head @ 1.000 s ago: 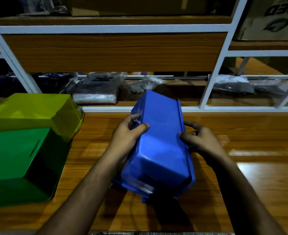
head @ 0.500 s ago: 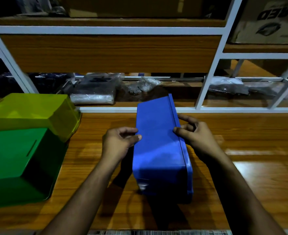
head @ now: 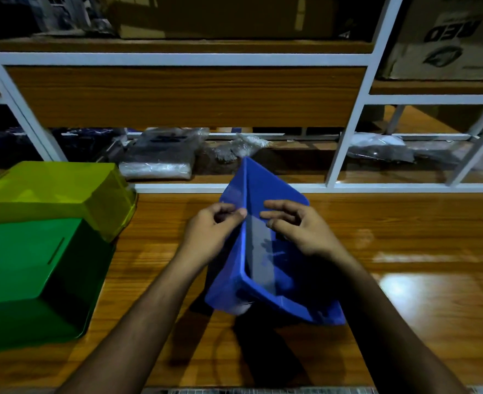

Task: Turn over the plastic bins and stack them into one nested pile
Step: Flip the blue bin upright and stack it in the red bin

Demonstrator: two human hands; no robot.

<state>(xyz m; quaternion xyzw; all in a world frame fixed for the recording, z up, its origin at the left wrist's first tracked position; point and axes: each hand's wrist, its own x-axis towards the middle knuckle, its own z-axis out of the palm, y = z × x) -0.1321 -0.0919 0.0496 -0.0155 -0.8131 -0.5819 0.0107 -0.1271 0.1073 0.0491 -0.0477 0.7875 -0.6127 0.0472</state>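
A blue plastic bin (head: pixel 258 260) is tilted on the wooden table (head: pixel 405 280), its opening turned up and to the right so the inside shows. My left hand (head: pixel 210 230) pinches the bin's upper left rim. My right hand (head: pixel 294 227) reaches over the opening with curled fingers at the far wall; whether it grips is unclear. At the left, a yellow-green bin (head: pixel 55 191) and a green bin (head: pixel 27 277) lie upside down, side by side.
White shelf framing (head: pixel 345 143) runs along the table's back edge, with several plastic-wrapped packages (head: pixel 160 155) behind it. A cardboard box (head: pixel 445 38) sits on the upper right shelf. Bare tabletop lies to the right of the blue bin.
The blue bin has rolled from bottom-up through its side to opening-up toward the right. My hands have come together at its top rim.
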